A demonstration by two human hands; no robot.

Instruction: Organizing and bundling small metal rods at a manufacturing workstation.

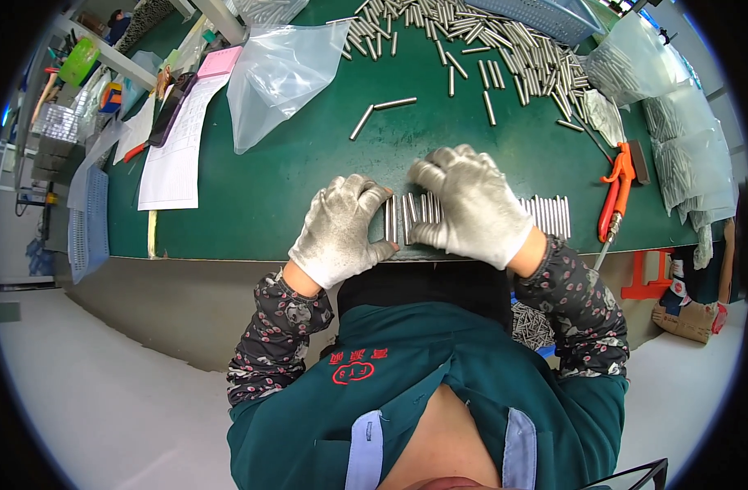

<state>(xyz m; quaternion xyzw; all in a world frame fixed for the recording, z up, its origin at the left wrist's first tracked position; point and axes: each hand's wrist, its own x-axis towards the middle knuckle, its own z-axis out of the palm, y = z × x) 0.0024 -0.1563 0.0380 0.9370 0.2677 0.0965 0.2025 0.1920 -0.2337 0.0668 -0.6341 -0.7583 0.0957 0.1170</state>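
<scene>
A row of short steel pins [545, 216] lies side by side along the near edge of the green table [292, 175]. Both my hands wear white, grey-smudged gloves. At the row's left end, my left hand [340, 230] is closed with thumb and forefinger at the two ends of the outermost pins. My right hand [476, 206] arches over the middle of the row, its fingers bent round the pins and its thumb at their near ends. Its palm hides part of the row. Two loose pins [361, 122] lie farther off.
A large heap of pins [537, 65] spreads at the back right, before a blue basket [545, 18]. Filled plastic bags [688, 155] line the right edge near an orange-handled air gun [621, 184]. A clear bag [280, 82], paper sheets [176, 167] and a phone [171, 110] lie left.
</scene>
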